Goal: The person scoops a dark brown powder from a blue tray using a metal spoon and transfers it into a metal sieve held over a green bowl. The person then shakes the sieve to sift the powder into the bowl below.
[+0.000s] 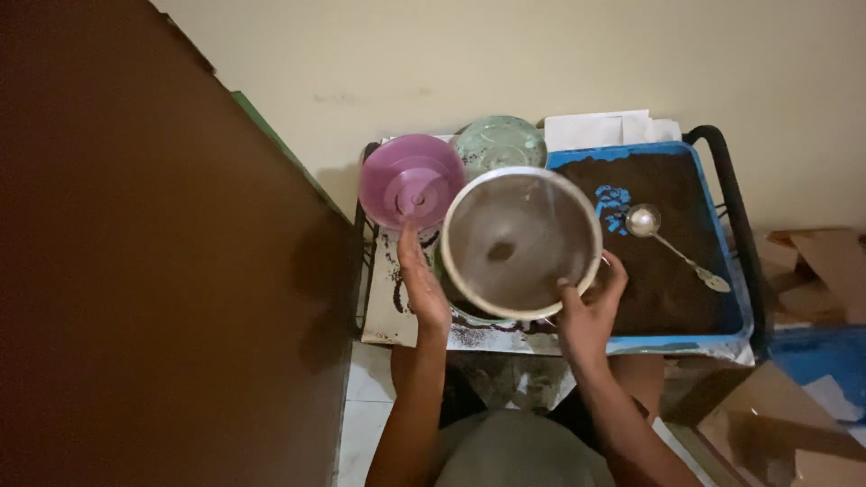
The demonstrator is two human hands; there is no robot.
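A round sieve (pixel 520 242) with a pale rim and grey mesh is held level above the small table (pixel 383 316), its mesh facing straight up toward the camera; being circular, it shows no long axis. Its lower right rim is gripped by the right hand (pixel 586 311), fingers curled over the edge and thumb beneath. The left hand (pixel 422 280) is laid flat and open against the sieve's left rim, fingers stretched upward so that the fingertips reach the pink lid (pixel 411 188); nothing is clasped by it. A small dark clump is seen at the middle of the mesh. The sieve is hemmed closely: the pink lid touches or overlaps its upper left edge, a pale green bowl (pixel 499 142) sits just behind it, and the blue tray (pixel 713 338) filled with dark brown powder lies just beside it on the right. A metal spoon (pixel 672 245) is rested on the powder, bowl toward the wall and handle running toward the tray's right front corner. White paper (pixel 604 128) is tucked behind the tray. Open room is left only toward the person's body. A brown panel (pixel 153 261) closes the left side, and cardboard (pixel 812 271) crowds the right.
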